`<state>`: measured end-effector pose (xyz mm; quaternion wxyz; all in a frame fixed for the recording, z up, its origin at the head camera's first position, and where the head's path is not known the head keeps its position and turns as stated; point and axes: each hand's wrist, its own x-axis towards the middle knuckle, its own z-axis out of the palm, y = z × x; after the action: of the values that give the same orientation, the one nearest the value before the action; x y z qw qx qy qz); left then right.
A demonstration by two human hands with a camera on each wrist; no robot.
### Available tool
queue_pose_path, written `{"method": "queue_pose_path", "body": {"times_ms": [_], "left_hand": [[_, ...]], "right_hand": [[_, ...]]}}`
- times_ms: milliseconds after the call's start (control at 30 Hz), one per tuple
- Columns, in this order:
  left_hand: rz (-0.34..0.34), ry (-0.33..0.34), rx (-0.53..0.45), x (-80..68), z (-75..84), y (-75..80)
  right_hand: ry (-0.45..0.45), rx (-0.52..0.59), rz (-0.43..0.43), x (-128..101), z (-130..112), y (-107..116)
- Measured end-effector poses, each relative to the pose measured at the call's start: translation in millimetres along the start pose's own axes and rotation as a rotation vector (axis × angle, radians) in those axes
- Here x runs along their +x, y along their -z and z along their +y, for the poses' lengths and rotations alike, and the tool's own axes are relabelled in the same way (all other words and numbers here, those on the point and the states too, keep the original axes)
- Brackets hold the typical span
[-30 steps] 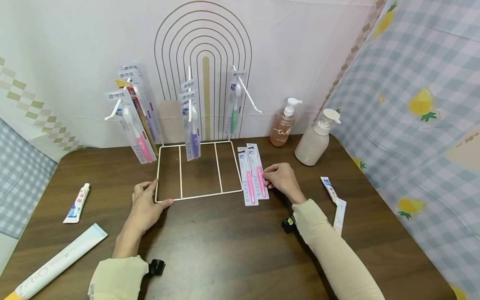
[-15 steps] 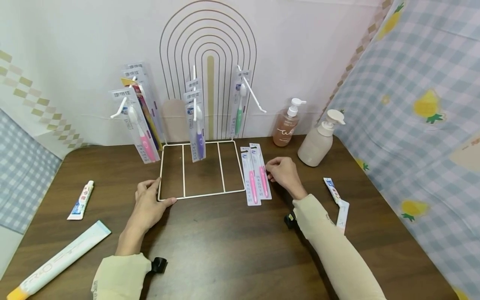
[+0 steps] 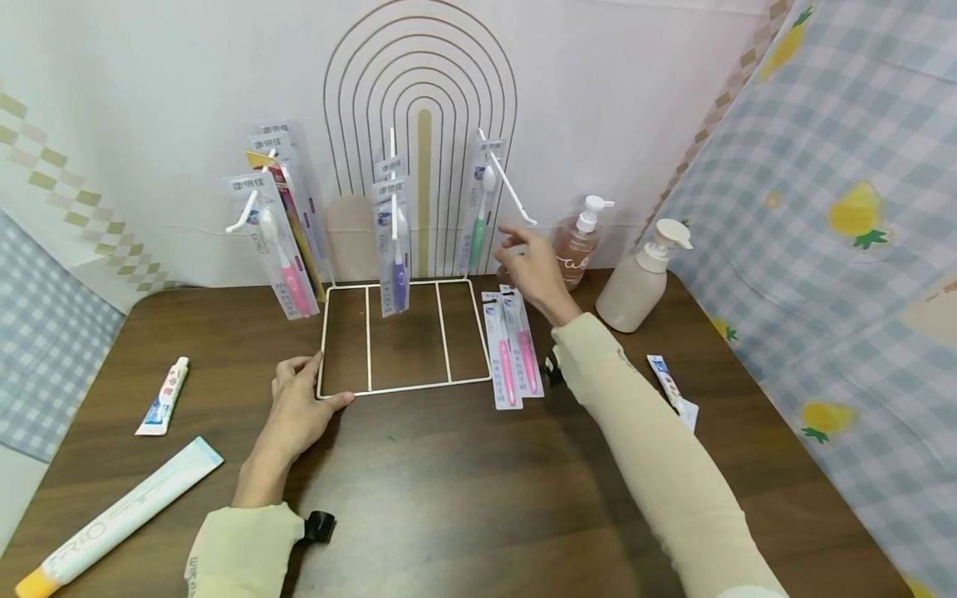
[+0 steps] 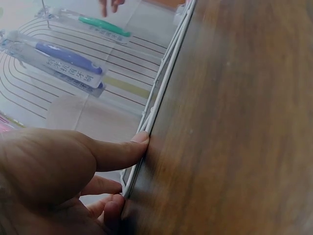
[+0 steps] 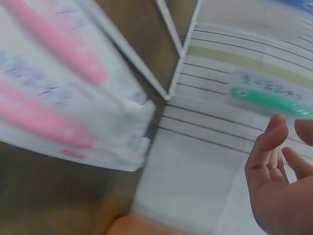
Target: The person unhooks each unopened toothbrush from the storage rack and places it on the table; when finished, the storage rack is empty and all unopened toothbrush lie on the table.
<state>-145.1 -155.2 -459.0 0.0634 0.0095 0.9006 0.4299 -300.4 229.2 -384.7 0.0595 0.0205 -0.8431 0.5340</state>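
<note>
A white wire rack (image 3: 407,389) with long hooks stands on the table against the backdrop. My left hand (image 3: 299,415) holds its front left corner, thumb (image 4: 117,154) on the front wire and fingers bent at the corner. My right hand (image 3: 534,270) is raised with loosely bent fingers and nothing in it. It is near a packaged green toothbrush (image 3: 478,237) on the right hook. Below that hand, two packaged pink toothbrushes (image 3: 506,365) lie side by side, overlapping, along the rack's right side. Packaged purple toothbrushes (image 3: 399,282) hang on the middle hook.
Several packs, with a pink toothbrush (image 3: 295,286) in front, hang on the left hook. An amber pump bottle (image 3: 574,249) and a beige pump bottle (image 3: 634,286) stand at the back right. Toothpaste tubes lie at the left, including a large one (image 3: 123,515), and a small tube (image 3: 664,378) at the right.
My right hand has left the edge of the pink toothbrush packs and moved up and back toward the right hook. The left hand stays at the rack's corner. The view shifts slightly.
</note>
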Motion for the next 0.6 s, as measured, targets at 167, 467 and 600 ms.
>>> {"method": "queue_pose_path", "body": {"times_ms": [167,467,600], "left_hand": [[0.007,-0.024,-0.004,4.9,-11.0,-5.6],[0.018,-0.005,-0.008,-0.1,-1.9,-2.9],[-0.001,0.027,0.002,-5.2,9.2,2.3]], "right_hand": [[0.037,-0.029,-0.031,-15,-52,-1],[0.125,-0.088,0.033,-22,-79,-10],[0.172,-0.059,0.053,-23,-79,-14]]}}
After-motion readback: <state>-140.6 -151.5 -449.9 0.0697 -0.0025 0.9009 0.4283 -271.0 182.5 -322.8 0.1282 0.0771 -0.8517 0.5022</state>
